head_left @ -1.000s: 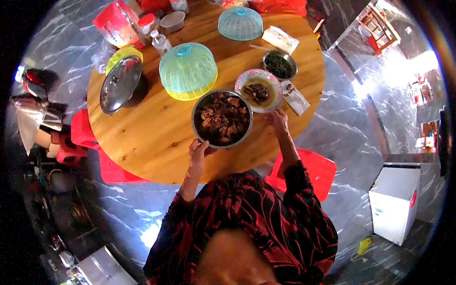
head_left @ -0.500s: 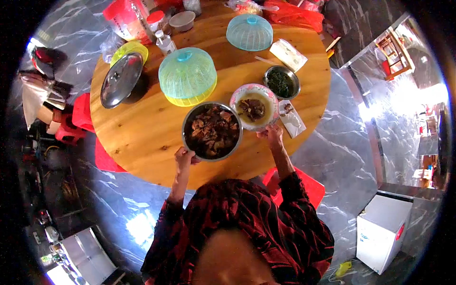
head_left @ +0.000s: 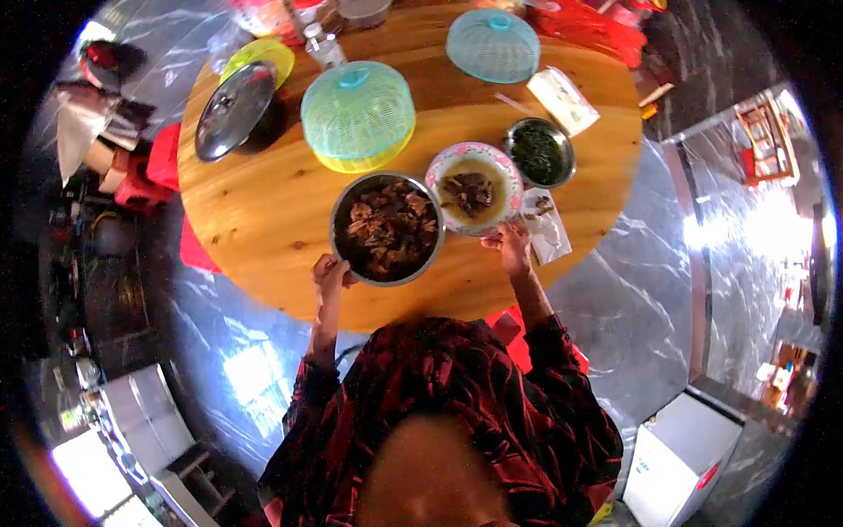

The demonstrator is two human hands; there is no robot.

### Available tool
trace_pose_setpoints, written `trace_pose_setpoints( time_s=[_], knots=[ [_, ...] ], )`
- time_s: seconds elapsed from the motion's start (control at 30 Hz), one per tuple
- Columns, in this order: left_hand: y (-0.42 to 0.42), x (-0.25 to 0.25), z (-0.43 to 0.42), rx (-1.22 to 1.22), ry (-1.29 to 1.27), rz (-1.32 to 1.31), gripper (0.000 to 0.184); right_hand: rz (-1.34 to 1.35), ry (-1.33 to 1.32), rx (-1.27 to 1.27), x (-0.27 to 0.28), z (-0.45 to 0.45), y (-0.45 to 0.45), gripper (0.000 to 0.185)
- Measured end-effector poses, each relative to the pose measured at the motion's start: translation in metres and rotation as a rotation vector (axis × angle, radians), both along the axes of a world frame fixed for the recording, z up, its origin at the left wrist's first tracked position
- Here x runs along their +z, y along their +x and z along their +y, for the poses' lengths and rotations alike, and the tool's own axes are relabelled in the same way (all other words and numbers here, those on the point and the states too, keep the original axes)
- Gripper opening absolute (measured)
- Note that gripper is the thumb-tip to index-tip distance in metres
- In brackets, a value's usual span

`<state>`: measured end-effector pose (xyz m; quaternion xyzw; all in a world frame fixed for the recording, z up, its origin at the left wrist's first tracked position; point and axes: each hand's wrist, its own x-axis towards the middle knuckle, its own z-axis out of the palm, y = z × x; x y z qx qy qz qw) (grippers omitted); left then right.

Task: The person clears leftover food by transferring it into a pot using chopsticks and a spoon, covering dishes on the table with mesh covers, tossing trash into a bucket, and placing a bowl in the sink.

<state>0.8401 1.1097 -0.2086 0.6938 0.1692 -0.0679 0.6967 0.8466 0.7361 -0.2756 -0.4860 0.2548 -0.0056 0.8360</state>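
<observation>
My left hand (head_left: 331, 270) is closed on the near left rim of a metal bowl (head_left: 386, 282) of dark braised meat pieces. My right hand (head_left: 511, 242) grips the near right rim of a pink flower-patterned bowl (head_left: 445, 163), with broth and dark chunks inside. The two bowls sit side by side, their rims very close. Whether either is lifted off the wooden table (head_left: 255, 233) I cannot tell. Beyond my right hand is a metal bowl of dark greens (head_left: 572, 167), and beside that hand lies a white tissue with scraps (head_left: 551, 239).
A green mesh food cover (head_left: 356, 110) stands behind the metal bowl, and a blue one (head_left: 493, 48) farther back. A lidded dark pot (head_left: 235, 110), a clear bottle (head_left: 325, 48) and a tissue pack (head_left: 564, 101) are also on the table. Red stools (head_left: 164, 156) stand around it.
The view has shifted, so the table's far side sits higher. Both bowls have moved slightly left and toward me relative to the covers and greens. Both hands keep their grips.
</observation>
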Motion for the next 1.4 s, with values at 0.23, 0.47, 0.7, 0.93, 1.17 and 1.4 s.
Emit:
trace_pose_setpoints(
  time_s=[0.23, 0.47, 0.7, 0.93, 1.17, 1.4],
  knots=[
    [0.005, 0.008, 0.005, -0.021, -0.046, 0.003, 0.009, -0.004, -0.1, 0.035, 0.011, 0.014, 0.008, 0.026],
    [0.004, 0.006, 0.015, -0.069, -0.08, 0.097, 0.01, -0.112, -0.029, 0.01, -0.002, 0.019, 0.005, 0.026],
    [0.006, 0.001, 0.019, -0.086, -0.121, 0.082, 0.009, -0.027, 0.014, -0.004, 0.006, 0.027, 0.013, 0.021],
    [0.022, 0.004, 0.028, -0.011, -0.054, -0.017, 0.012, -0.02, 0.065, 0.069, 0.014, 0.02, 0.008, 0.027],
    [0.05, 0.02, 0.061, -0.109, 0.083, 0.057, 0.009, 0.078, -0.062, 0.05, 0.032, 0.006, -0.014, 0.024],
    [0.122, 0.012, 0.095, -0.026, 0.305, -0.244, 0.016, -0.148, -0.421, -0.065, 0.069, 0.029, 0.005, 0.014]
  ],
)
